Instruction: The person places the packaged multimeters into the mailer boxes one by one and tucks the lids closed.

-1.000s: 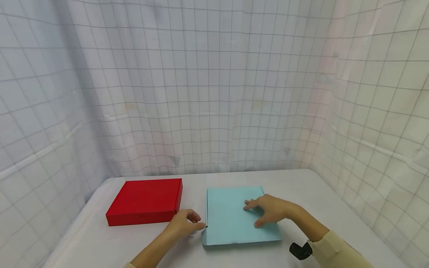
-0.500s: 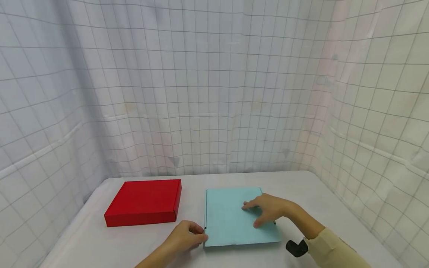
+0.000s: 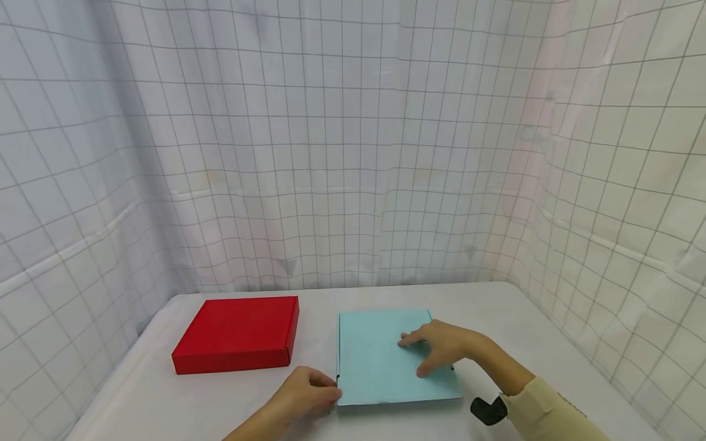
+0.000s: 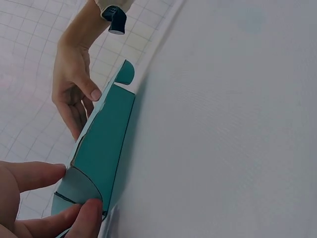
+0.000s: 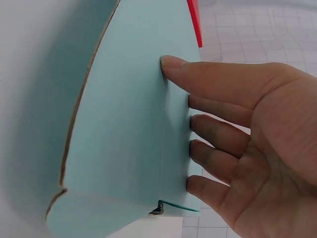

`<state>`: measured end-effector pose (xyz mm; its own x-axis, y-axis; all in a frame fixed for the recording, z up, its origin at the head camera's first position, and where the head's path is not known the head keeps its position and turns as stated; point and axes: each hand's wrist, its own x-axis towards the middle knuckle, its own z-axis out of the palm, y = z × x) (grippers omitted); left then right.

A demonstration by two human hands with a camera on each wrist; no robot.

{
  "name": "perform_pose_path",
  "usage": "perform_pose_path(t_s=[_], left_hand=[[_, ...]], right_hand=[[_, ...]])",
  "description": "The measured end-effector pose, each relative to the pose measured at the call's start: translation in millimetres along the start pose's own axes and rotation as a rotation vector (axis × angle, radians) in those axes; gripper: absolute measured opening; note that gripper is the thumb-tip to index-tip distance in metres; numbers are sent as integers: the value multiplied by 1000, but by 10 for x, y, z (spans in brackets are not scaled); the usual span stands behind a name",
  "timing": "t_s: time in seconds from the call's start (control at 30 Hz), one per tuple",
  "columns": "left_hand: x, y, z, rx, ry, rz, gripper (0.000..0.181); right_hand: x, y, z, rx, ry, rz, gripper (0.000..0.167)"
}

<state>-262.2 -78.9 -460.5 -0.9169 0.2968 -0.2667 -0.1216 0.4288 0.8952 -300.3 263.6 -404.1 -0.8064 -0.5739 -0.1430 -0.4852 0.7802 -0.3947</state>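
A flat light blue cardboard box (image 3: 386, 361) lies on the table with its lid down. My left hand (image 3: 303, 392) is at its front left corner, where thumb and fingers pinch a rounded side flap (image 4: 79, 186) in the left wrist view. My right hand (image 3: 441, 346) rests on the right part of the lid, fingers spread and fingertips touching it. In the left wrist view another rounded flap (image 4: 126, 73) juts out at the far end of the box's front wall (image 4: 105, 144). The box's inside is hidden.
A flat red box (image 3: 237, 334) lies on the left of the white-covered table (image 3: 485, 306). Gridded white curtains (image 3: 331, 153) enclose the back and both sides. A black device (image 3: 488, 410) sits at the right sleeve.
My left hand has moved slightly right and toward the front, onto the corner flap, which no longer spreads outward. The right hand stays on the lid. The view has shifted slightly.
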Motion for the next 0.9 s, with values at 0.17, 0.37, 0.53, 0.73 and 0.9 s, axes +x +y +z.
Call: perform_pose_path(t_s=[0.17,0.37,0.53,0.73,0.9], left_hand=[[3,2,-4,-14,-5,-7,27],[17,-26,-5,-20,-11,-1,26],[31,-46,-11,-27,-17,26,26],[54,-56,-20,-20,-17,40,24],[67,-61,-11,7,-9,54,22]], right_hand=[[3,-4,-2,-4,2,-5,64],[-4,-27,-9,8,0,-2,64],[-11,-34,-12,9,1,-1,65],[-18,-24,1,14,4,4,65],[-24,-30,2,14,13,-17,65]])
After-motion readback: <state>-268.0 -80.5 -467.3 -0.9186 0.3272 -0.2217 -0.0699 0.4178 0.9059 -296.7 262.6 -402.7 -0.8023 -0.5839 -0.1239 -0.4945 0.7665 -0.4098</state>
